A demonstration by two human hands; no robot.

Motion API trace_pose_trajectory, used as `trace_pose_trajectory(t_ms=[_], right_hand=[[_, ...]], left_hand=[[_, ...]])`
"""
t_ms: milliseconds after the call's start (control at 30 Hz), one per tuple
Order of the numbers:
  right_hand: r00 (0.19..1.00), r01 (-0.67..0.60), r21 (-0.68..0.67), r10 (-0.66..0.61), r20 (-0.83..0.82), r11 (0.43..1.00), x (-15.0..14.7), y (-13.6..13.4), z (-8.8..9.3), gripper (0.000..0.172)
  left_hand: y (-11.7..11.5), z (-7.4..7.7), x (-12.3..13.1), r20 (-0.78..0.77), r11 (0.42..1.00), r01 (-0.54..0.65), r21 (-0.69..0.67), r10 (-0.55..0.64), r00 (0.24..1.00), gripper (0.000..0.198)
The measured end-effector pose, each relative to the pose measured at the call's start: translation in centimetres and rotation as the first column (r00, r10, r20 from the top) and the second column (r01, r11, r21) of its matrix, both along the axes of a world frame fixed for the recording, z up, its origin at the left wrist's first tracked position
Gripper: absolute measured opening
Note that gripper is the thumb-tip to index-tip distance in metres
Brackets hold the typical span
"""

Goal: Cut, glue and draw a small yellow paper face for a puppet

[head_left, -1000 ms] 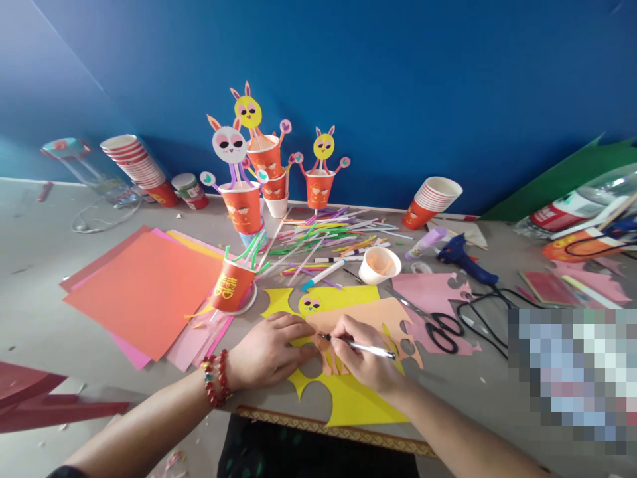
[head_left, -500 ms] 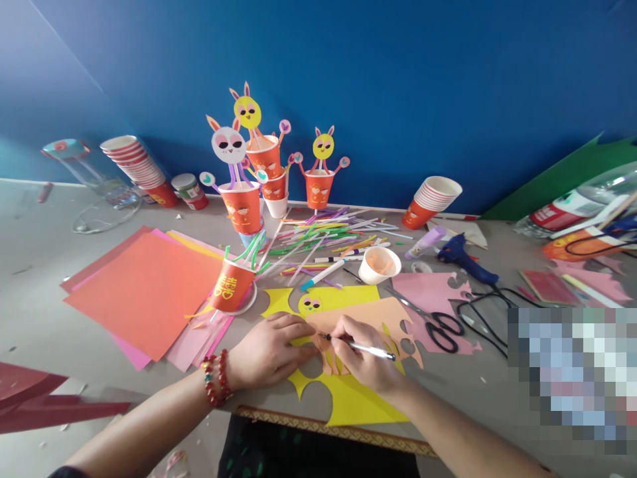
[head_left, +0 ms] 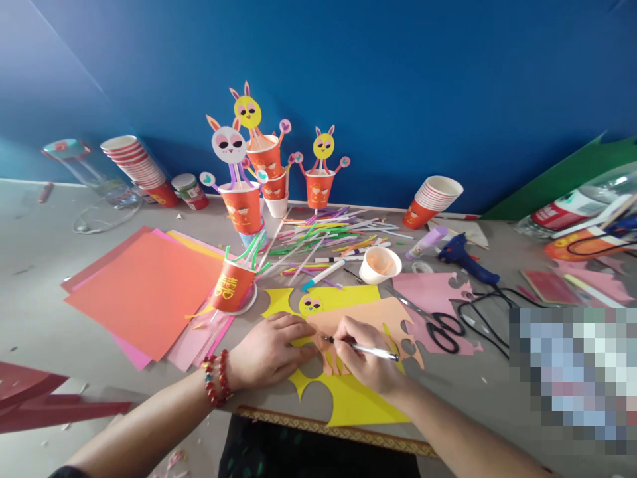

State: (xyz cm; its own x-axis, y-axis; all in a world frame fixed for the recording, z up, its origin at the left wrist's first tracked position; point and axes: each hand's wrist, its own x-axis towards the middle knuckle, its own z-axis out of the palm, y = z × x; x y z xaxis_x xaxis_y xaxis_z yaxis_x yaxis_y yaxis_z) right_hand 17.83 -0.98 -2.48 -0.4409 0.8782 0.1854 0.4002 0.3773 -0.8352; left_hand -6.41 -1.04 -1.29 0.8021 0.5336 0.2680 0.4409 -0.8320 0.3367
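My right hand pinches a white pen, its tip down on a small peach paper cut-out. That cut-out lies on a yellow sheet with round holes cut in it. My left hand, with a red bead bracelet at the wrist, rests on the sheet with fingers curled, pressing on the cut-out's left side. A larger peach paper piece lies just behind both hands, and a small yellow bunny face sits beyond it.
Orange and pink paper sheets lie to the left beside a tipped red cup. Scissors, a blue glue gun, a white bowl, loose straws, stacked cups and bunny cups fill the back.
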Motion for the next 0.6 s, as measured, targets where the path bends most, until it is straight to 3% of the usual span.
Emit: trace_pose_trajectory(t_ms=[600], right_hand=[[1.0,-0.008,-0.017,0.008,-0.012,1.0,-0.07,0.03,0.57,0.02]], left_hand=[[0.01,-0.33,-0.17,-0.016,1.0,0.003,-0.005,-0.003,1.0,0.025]])
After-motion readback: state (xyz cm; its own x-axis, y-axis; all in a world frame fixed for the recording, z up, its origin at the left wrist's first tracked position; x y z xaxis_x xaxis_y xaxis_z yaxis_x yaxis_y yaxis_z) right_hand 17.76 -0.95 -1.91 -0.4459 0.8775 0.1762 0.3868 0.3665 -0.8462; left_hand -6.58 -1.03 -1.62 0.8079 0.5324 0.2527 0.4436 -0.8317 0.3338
